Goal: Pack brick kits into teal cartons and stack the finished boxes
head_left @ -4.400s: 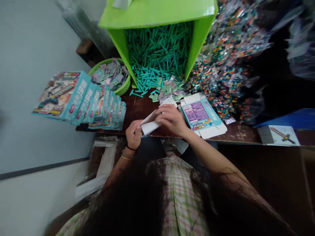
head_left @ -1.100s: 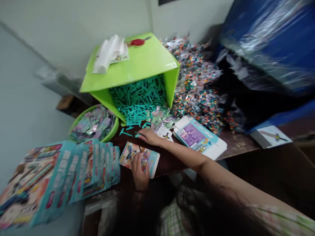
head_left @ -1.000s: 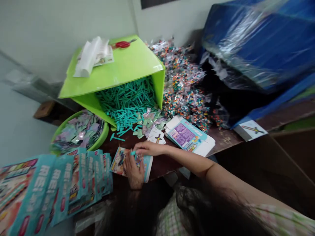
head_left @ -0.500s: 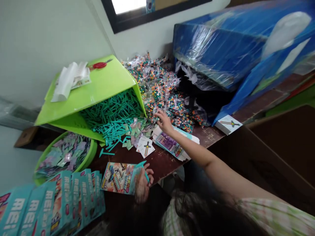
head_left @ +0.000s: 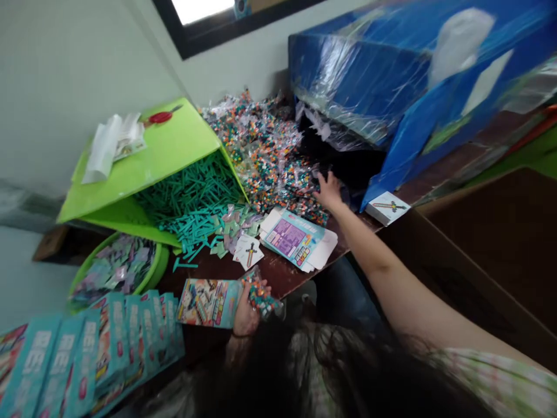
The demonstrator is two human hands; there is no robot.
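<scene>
My left hand (head_left: 246, 314) is at the near end of a printed teal cardboard box (head_left: 206, 303), its fingers curled around a clear bag of colourful beads (head_left: 262, 297). The box lies flat on the dark table. My right hand (head_left: 329, 191) reaches out with fingers spread at the right edge of a big heap of bead bags (head_left: 274, 154). Nothing shows in its fingers. Between the hands lie flattened teal boxes (head_left: 292, 237) and picture cards (head_left: 248, 252) of a pixel sword.
A tipped green bin (head_left: 152, 157) spills teal hammer-shaped sticks (head_left: 191, 232). Small packets (head_left: 237, 223) lie beside them; a green basin (head_left: 162, 268) holds more. Filled boxes (head_left: 108, 348) stand front left. A blue wrapped crate (head_left: 348, 75) and a card stack (head_left: 389, 208) are right.
My right hand has moved right along the bead heap, its fingers now spread. A bag of beads now lies in my left hand, at the box's end. The view has shifted slightly.
</scene>
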